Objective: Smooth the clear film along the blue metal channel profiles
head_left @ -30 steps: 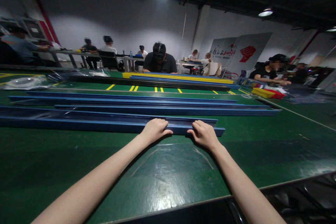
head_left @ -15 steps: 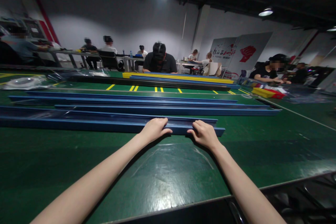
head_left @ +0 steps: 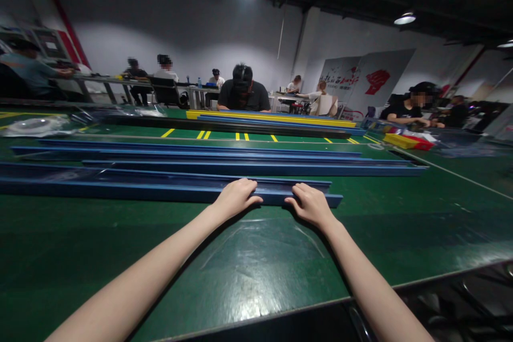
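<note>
Hands: left hand (head_left: 236, 197), right hand (head_left: 308, 204), fingers curled over near edge of nearest blue channel (head_left: 120, 186), gripping; bare green tabletop (head_left: 256, 267) near side.

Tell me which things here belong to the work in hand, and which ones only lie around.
In hand:
left hand and right hand, both gripping the near wall of the nearest blue channel

Lying about:
farther blue channels
yellow channel, far across the green table
clear plastic wrap, far left
</note>
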Demonstrator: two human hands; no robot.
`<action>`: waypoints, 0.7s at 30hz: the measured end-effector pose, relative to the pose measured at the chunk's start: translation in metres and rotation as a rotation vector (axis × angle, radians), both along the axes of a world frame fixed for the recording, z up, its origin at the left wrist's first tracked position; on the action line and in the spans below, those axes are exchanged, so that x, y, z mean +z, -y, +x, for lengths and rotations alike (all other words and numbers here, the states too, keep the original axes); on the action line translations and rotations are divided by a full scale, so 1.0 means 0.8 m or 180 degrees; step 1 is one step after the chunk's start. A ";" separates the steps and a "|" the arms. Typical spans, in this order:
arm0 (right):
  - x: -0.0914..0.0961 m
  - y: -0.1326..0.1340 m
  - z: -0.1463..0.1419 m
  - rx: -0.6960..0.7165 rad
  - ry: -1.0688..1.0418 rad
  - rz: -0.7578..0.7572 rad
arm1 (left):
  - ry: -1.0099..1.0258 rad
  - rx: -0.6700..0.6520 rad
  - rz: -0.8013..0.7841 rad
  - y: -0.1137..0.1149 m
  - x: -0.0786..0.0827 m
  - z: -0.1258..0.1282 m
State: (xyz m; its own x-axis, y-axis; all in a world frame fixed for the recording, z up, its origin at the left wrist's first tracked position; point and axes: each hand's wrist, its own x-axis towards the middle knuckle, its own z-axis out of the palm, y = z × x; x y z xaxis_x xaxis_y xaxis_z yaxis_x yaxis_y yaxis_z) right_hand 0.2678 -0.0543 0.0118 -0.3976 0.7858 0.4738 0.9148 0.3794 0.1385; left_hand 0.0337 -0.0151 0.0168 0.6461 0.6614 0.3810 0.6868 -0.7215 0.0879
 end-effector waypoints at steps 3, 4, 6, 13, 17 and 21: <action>0.002 0.000 -0.004 0.0038 0.0011 -0.0194 | 0.0070 0.0004 0.0001 -0.002 -0.003 -0.001; 0.003 0.001 -0.006 0.0082 -0.0009 -0.0257 | 0.0081 0.0011 0.0002 -0.002 -0.004 -0.001; 0.004 0.001 -0.010 0.0195 -0.0068 -0.0378 | 0.0072 0.0016 0.0012 -0.002 -0.005 0.000; 0.007 0.000 -0.023 0.0363 -0.0175 -0.0633 | -0.0027 0.0038 0.0055 -0.003 -0.007 0.002; 0.009 0.000 -0.025 0.0230 -0.0141 -0.0646 | -0.0114 0.0045 0.0045 -0.002 -0.007 0.003; 0.010 0.001 -0.026 0.0136 -0.0102 -0.0641 | -0.0217 0.0068 0.0030 0.000 -0.004 0.004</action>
